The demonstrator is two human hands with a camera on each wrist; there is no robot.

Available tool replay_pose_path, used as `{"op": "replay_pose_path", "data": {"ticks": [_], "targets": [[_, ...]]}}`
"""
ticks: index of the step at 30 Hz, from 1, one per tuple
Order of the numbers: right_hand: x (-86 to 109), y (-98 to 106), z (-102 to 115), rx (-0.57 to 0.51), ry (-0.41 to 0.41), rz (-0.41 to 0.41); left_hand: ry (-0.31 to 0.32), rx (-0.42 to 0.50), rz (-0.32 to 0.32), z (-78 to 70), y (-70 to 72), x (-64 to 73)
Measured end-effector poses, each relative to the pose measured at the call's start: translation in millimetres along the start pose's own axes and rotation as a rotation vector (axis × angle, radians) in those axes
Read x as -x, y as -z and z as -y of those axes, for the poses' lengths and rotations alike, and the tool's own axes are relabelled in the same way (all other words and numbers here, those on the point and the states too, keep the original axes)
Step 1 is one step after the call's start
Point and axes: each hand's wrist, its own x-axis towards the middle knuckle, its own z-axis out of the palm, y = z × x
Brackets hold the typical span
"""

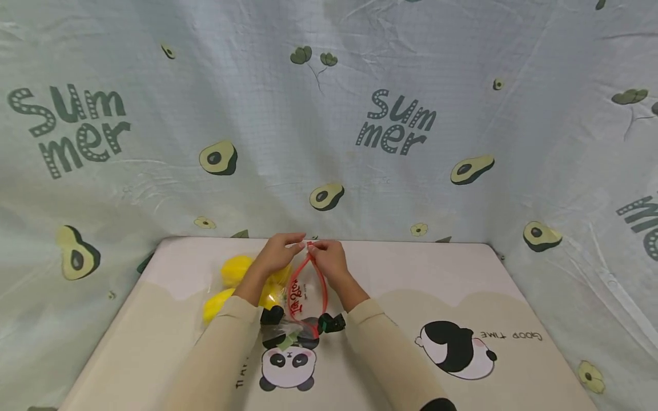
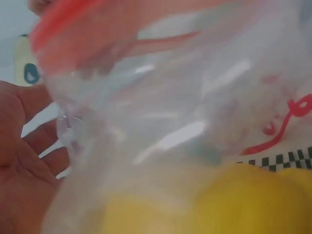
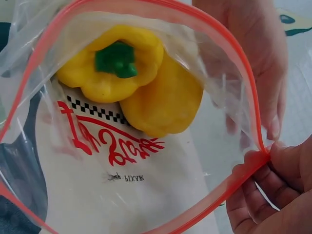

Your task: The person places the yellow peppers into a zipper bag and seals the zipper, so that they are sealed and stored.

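A clear zip bag with a red zip edge and red lettering gapes wide in the right wrist view. Inside it are yellow bell peppers, one with a green stem; more yellow shows left of the bag's mouth in the head view. My right hand pinches the far corner of the red edge between thumb and fingers. Beside that corner is my left hand, its fingers extended and apart. In the left wrist view the left palm faces the bag's side, with fingertips partly hidden behind the plastic.
The pale table carries printed pandas, one below the bag and a sleeping one at right. A light curtain with avocado prints hangs behind the table's far edge and along both sides.
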Motion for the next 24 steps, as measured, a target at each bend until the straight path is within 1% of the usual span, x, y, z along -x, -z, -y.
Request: {"op": "replay_pose_path", "data": {"ticks": [3,9,16,19,24], "targets": [[-0.9,-1.2,2.4,0.007,-0.019,0.009,0.036,0.08,0.001,3.3,-3.9,-5.7],[-2.3,-2.4,3.5,0.025,-0.043,-0.013,0.063,0.159,-0.036,6.0,-8.6,-12.9],[-1.7,-6.1,3.8,0.032,-0.049,-0.026,0.096,0.235,-0.078,10.0,-9.3,-11.7],[-1.6,-8.1,5.0,0.046,-0.034,-0.03,0.104,0.261,-0.094,11.6,-8.4,-11.1],[-2.2,-9.8,7.3,0.072,-0.02,-0.059,0.123,0.298,-0.109,13.4,-8.3,-12.9]]}}
